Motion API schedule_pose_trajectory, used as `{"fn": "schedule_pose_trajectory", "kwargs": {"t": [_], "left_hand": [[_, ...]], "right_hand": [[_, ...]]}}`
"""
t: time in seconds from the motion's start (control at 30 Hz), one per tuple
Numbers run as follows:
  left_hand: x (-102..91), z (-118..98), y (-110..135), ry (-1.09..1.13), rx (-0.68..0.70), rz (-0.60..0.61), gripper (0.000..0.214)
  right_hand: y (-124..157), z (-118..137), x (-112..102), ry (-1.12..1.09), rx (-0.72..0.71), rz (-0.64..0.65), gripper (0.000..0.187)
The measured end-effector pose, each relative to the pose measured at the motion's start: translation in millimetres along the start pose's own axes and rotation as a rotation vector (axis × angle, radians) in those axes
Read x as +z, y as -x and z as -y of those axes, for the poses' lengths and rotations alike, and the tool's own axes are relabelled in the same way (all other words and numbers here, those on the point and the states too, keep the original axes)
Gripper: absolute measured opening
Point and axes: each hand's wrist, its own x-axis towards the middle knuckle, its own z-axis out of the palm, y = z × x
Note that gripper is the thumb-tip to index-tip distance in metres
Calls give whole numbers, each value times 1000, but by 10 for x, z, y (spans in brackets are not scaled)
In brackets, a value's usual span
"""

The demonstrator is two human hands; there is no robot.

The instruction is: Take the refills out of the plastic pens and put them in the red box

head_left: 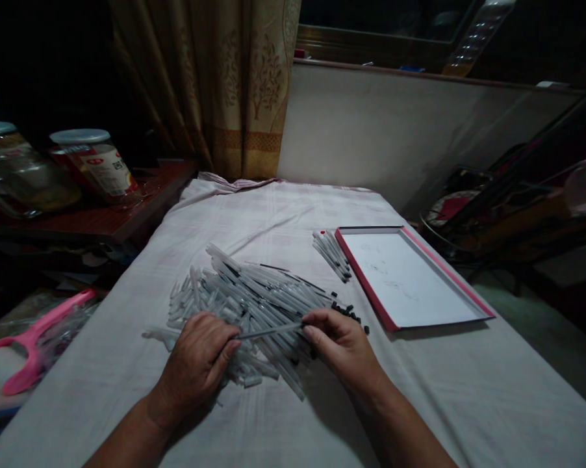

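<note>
A large heap of clear plastic pen barrels (247, 302) lies on a white cloth-covered table (420, 390). My left hand (198, 361) and my right hand (339, 344) are both closed on the two ends of one thin pen tube (268, 331), held level just above the heap's near edge. Small black caps (349, 313) are scattered beside my right hand. A small bundle of finished pens (332, 253) lies next to a shallow red-rimmed white tray (366, 286).
Two lidded jars (95, 162) stand on a dark wooden shelf at the left. A pink plastic hanger (34, 338) lies on bags below it. A patterned curtain (234, 84) hangs behind the table. Cluttered furniture and cables fill the right side.
</note>
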Motion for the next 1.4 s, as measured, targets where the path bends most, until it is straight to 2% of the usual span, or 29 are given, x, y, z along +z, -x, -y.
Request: {"fn": "schedule_pose_trajectory", "kwargs": {"t": [0.13, 0.23, 0.33, 0.47, 0.63, 0.83, 0.93, 1.0, 1.07, 1.13, 1.27, 1.4], "left_hand": [[-18, 21, 5, 16, -34, -10, 17], [-23, 33, 3, 11, -36, -42, 13], [-12, 43, 3, -1, -30, -56, 12], [17, 76, 32, -21, -39, -76, 12], [39, 123, 73, -32, -66, -69, 13], [34, 113, 55, -35, -69, -84, 14], [39, 116, 53, -41, -84, -86, 14], [44, 124, 57, -40, -77, -89, 14], [48, 128, 60, -42, -73, -88, 14], [50, 126, 61, -46, -78, -81, 14], [48, 120, 62, -48, -71, -71, 14], [25, 170, 70, -74, -63, -66, 15]], "right_hand": [[-87, -46, -158, 94, -59, -136, 20], [-322, -156, -323, 289, -62, -197, 22], [-638, -273, -431, 701, 41, -113, 23], [-899, -361, -410, 832, 56, -29, 20], [-872, -397, -360, 891, 37, 18, 21], [-719, -388, -449, 871, 8, -63, 33], [-608, -219, -406, 670, -65, -115, 31], [-530, -41, -336, 471, -98, -15, 29], [-464, 134, -253, 327, -97, 194, 30], [-420, 258, -175, 259, -96, 333, 27], [-395, 314, -103, 256, -80, 384, 18], [-440, 252, -223, 240, -11, 409, 18]]}}
